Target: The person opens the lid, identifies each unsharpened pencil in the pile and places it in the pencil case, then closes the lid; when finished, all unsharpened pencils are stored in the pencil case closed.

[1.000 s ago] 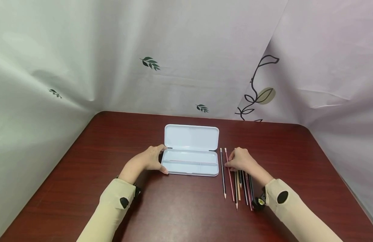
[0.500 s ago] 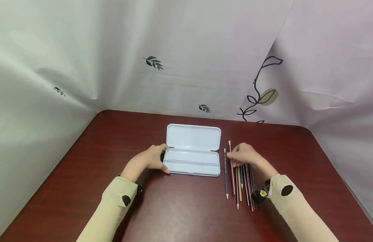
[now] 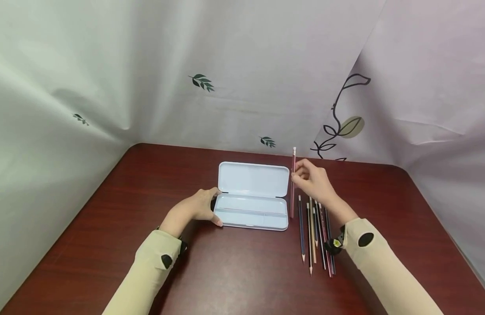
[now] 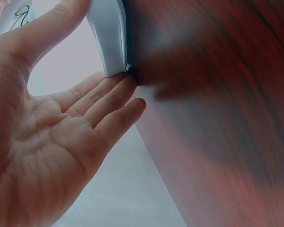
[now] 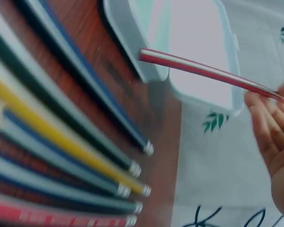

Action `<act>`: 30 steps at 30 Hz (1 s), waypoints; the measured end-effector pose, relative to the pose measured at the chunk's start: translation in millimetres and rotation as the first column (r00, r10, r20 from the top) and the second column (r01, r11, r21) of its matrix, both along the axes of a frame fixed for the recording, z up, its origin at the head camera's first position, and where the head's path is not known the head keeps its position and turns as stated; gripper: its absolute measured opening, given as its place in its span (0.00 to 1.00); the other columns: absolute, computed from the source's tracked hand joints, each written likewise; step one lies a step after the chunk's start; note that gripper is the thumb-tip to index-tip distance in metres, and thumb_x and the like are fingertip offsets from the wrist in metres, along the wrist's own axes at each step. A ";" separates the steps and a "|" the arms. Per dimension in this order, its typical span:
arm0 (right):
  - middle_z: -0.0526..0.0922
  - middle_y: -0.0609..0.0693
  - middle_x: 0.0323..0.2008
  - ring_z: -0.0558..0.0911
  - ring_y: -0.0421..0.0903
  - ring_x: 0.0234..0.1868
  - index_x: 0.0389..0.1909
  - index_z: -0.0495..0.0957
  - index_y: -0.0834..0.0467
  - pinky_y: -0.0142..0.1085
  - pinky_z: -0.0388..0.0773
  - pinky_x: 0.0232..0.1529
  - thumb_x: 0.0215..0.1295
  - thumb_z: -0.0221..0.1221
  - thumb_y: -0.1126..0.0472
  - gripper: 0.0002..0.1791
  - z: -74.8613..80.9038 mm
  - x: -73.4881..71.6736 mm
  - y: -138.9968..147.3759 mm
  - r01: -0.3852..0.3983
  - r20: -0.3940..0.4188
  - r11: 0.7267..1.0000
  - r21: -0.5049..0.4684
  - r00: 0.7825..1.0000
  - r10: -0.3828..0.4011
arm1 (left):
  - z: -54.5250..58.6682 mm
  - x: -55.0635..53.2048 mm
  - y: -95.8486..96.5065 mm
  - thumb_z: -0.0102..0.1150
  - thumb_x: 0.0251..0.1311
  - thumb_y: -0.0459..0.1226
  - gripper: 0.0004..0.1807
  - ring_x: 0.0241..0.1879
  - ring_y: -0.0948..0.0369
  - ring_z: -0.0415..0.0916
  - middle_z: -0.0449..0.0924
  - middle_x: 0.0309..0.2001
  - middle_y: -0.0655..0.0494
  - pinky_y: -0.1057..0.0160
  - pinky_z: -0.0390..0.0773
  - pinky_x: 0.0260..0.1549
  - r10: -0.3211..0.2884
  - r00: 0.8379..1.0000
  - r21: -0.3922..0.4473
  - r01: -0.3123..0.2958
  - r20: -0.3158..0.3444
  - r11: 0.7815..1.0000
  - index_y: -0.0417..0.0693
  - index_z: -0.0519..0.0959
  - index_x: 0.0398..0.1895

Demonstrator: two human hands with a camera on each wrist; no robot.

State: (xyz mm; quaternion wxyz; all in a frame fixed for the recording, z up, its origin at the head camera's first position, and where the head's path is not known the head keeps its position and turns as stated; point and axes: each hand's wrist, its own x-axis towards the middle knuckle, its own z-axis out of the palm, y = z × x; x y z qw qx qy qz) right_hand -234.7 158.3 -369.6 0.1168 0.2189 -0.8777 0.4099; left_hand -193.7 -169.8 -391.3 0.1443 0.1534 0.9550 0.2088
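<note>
A white pencil case (image 3: 253, 179) lies open on the table, its lid tipped back and its divided lower half bare of pencils. My left hand (image 3: 197, 205) grips the case's left end, thumb at the front corner and fingers at the back; the left wrist view shows the fingertips against the case wall (image 4: 109, 38). Between thumb and fingers of my right hand (image 3: 315, 181) is a red striped pencil (image 3: 292, 197), pinched near its white-capped upper part. It stands steeply beside the case's right side, and its lower end (image 5: 144, 54) looks blunt in the right wrist view.
Several pencils (image 3: 311, 238) lie roughly side by side right of the case, below the right forearm. A dark blue pencil (image 3: 301, 232) is nearest the case. Behind the dark red table (image 3: 167, 170) hangs a white leaf-patterned sheet (image 3: 234, 96).
My right hand has lifted the red pencil off the table beside the others and carried it up and away, tilting it toward upright. My left hand keeps its place on the case.
</note>
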 end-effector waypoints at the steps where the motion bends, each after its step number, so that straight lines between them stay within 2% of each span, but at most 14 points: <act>1: 0.83 0.53 0.26 0.81 0.42 0.24 0.37 0.73 0.62 0.28 0.75 0.26 0.56 0.55 0.69 0.08 0.0 -0.5 -4.2 -0.003 -0.042 1.000 -0.014 0.999 0.002 | 0.0 -0.2 -0.2 0.79 0.29 0.47 0.47 0.56 0.46 0.69 0.75 0.55 0.42 0.50 0.69 0.54 0.000 1.000 0.004 0.000 -0.004 1.000 0.41 0.68 0.57; 4: 0.83 0.52 0.27 0.80 0.41 0.27 0.39 0.73 0.62 0.31 0.77 0.29 0.57 0.56 0.69 0.09 -1.3 -1.3 -15.9 -0.040 -0.138 0.999 0.016 0.990 0.042 | -0.2 -0.9 -0.9 0.79 0.29 0.47 0.46 0.56 0.47 0.69 0.75 0.55 0.43 0.50 0.69 0.54 0.003 1.000 0.020 -0.002 -0.015 1.000 0.42 0.69 0.56; 9: 0.84 0.46 0.27 0.81 0.40 0.29 0.40 0.73 0.58 0.36 0.77 0.27 0.55 0.58 0.65 0.10 -2.4 2.0 -28.3 -0.085 -0.179 0.981 0.175 0.977 0.116 | -0.5 -2.1 -1.3 0.80 0.28 0.46 0.46 0.56 0.47 0.70 0.75 0.55 0.43 0.50 0.69 0.55 0.005 1.000 0.051 -0.004 -0.015 0.999 0.42 0.70 0.56; 11: 0.83 0.44 0.27 0.81 0.39 0.30 0.40 0.75 0.57 0.35 0.75 0.27 0.53 0.60 0.64 0.12 -2.4 3.8 -30.3 -0.096 -0.159 0.971 0.219 0.978 0.132 | -1.0 -2.6 -1.3 0.80 0.28 0.46 0.46 0.56 0.48 0.70 0.75 0.55 0.43 0.51 0.69 0.55 0.006 1.000 0.057 -0.006 -0.010 0.998 0.41 0.70 0.56; 15: 0.81 0.42 0.28 0.80 0.38 0.31 0.38 0.77 0.55 0.33 0.75 0.29 0.51 0.63 0.64 0.12 -2.9 6.6 -30.9 -0.159 -0.059 0.947 0.280 0.981 0.183 | -1.8 -3.4 -2.1 0.80 0.28 0.46 0.47 0.56 0.49 0.70 0.75 0.56 0.43 0.51 0.70 0.54 0.010 1.000 0.040 -0.010 -0.003 0.999 0.42 0.70 0.57; 19: 0.82 0.41 0.29 0.80 0.37 0.32 0.38 0.77 0.54 0.34 0.77 0.32 0.53 0.62 0.63 0.10 -6.2 8.8 -28.8 -0.227 0.026 0.914 0.336 0.972 0.232 | -1.1 -3.5 -2.4 0.80 0.28 0.47 0.48 0.57 0.50 0.70 0.74 0.56 0.43 0.51 0.70 0.54 0.018 1.000 0.019 -0.018 0.014 1.000 0.42 0.69 0.58; 23: 0.83 0.41 0.29 0.81 0.37 0.33 0.39 0.77 0.53 0.35 0.79 0.34 0.55 0.60 0.62 0.10 -11.4 9.9 -26.1 -0.267 0.056 0.888 0.374 0.962 0.266 | 0.5 -2.6 -2.1 0.80 0.28 0.48 0.49 0.58 0.51 0.69 0.74 0.57 0.43 0.51 0.70 0.54 0.022 0.999 0.018 -0.023 0.041 1.000 0.42 0.69 0.59; 30: 0.83 0.43 0.31 0.81 0.37 0.34 0.40 0.78 0.54 0.33 0.80 0.33 0.56 0.60 0.64 0.10 -22.7 9.5 -26.1 -0.283 0.061 0.898 0.338 0.958 0.279 | -0.1 -3.0 -0.4 0.80 0.27 0.48 0.49 0.57 0.50 0.70 0.75 0.55 0.42 0.52 0.71 0.53 0.006 1.000 0.008 -0.006 0.020 1.000 0.40 0.70 0.57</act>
